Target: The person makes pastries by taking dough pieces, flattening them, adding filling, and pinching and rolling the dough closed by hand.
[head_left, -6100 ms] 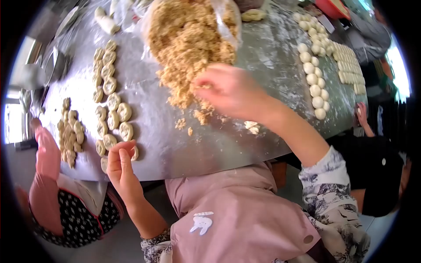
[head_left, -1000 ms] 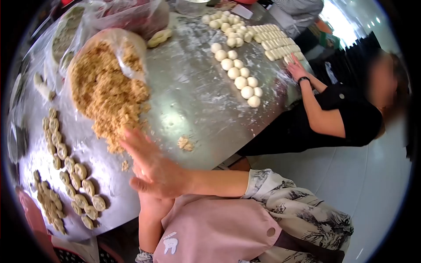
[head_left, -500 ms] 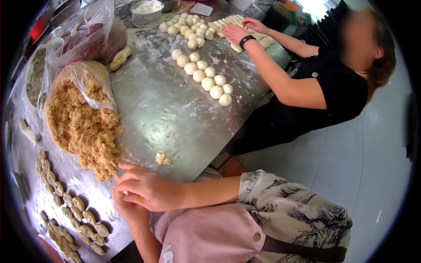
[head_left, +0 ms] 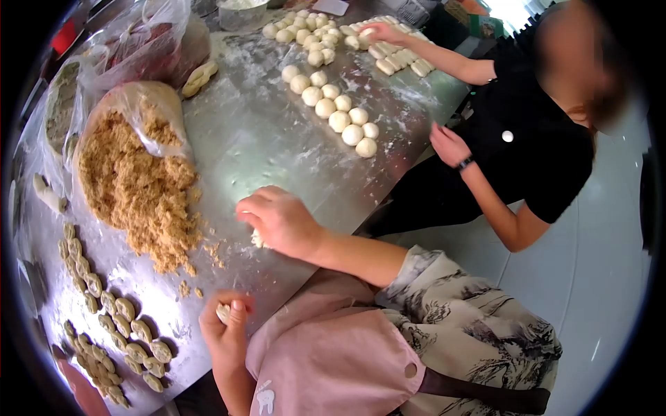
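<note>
My left hand (head_left: 226,326) is closed around a small filled dough piece (head_left: 223,313), whose pale top shows between thumb and fingers near the table's front edge. My right hand (head_left: 281,222) is lowered over the small pile of dough scraps (head_left: 258,239) on the steel table (head_left: 229,145). Its fingers are curled together, and what they hold, if anything, is mostly hidden. Left of both hands, a crumbly brown filling (head_left: 149,187) spills out of a clear plastic bag. Shaped dough pieces (head_left: 125,333) lie in rows at the lower left.
Round dough balls (head_left: 339,122) stand in a double row, with more dough balls (head_left: 305,29) behind. A co-worker (head_left: 520,132) at the right reaches toward dough pieces at the back. Bags of red filling (head_left: 159,52), a twisted dough lump (head_left: 200,78) and a metal bowl (head_left: 243,15) are farther back.
My hands, together before, are now apart. The right went up to the dough scraps; the left stayed low with the dough piece. The co-worker's nearer hand drew back from the table.
</note>
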A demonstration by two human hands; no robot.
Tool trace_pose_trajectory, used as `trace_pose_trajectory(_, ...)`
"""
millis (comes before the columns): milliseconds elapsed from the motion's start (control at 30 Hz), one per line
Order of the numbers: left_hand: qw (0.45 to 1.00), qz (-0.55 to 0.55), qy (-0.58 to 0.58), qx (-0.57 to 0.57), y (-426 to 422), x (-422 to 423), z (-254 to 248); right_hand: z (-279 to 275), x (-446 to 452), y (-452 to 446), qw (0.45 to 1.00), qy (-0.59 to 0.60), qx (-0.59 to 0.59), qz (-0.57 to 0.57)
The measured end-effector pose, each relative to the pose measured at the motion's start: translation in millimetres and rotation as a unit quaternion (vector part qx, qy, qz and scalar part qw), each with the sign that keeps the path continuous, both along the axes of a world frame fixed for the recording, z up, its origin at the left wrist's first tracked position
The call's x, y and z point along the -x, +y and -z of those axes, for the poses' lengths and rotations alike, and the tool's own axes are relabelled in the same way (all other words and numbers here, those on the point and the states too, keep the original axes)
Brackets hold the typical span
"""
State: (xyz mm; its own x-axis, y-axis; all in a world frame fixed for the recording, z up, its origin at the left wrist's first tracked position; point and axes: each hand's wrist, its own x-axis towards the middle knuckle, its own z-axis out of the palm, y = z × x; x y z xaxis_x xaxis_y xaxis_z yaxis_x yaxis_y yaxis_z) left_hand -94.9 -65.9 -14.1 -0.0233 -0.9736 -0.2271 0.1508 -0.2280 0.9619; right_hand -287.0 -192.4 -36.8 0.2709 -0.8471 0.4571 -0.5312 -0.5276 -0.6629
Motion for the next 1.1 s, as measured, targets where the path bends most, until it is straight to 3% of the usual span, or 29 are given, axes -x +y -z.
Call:
trace_pose_trajectory(67,0.988,-0.129,0.072,-0.044,-12,15,-20,7,10,11,0.997,0.054,0.003,-0.056)
trace_pose_trajectory(167,0.983,-0.137,0.116,-0.027,-17,-11,7,60,9,20,0.983,0.106,0.067,-0.136)
trace_pose_trajectory(300,0.954,-0.101,0.280,-0.017,-17,-7,10,50,7,20,0.960,0.183,-0.015,-0.213)
trace_pose_trajectory(367,0.931,-0.067,0.357,-0.026,-22,-3,9,34,6,10,0.960,0.202,0.004,-0.192)
trace_pose_trajectory(467,0.906,-0.151,0.389,-0.068,-28,-11,11,0,-7,-3,0.969,0.176,0.012,-0.176)
trace_pose_trajectory(567,0.897,-0.222,0.378,-0.048,-36,-23,8,-17,-31,-11,0.972,0.121,0.039,-0.200)
trace_pose_trajectory(667,0.880,-0.311,0.358,-0.023,-43,-31,0,-36,-56,-6,0.936,0.012,-0.182,-0.299)
trace_pose_trajectory(733,0.863,-0.393,0.315,0.038,-54,-28,-1,-34,-76,7,0.931,-0.096,-0.155,-0.316)
trace_pose_trajectory(800,0.876,-0.222,0.409,0.128,-48,-48,20,-32,-93,18,0.911,-0.208,-0.134,-0.331)
trace_pose_trajectory(933,0.871,-0.221,0.411,0.156,-51,-16,-8,-31,-103,18,0.917,-0.233,-0.255,-0.198)
trace_pose_trajectory(967,0.867,-0.220,0.416,0.164,-53,-12,-12,-32,-99,15,0.870,-0.289,-0.334,-0.219)
trace_pose_trajectory(1067,0.919,-0.262,0.251,0.152,-57,-7,-1,-39,-89,10,0.814,-0.230,-0.471,-0.251)
trace_pose_trajectory(1100,0.932,-0.242,0.234,0.136,-53,-10,13,-39,-90,14,0.837,-0.173,-0.458,-0.246)
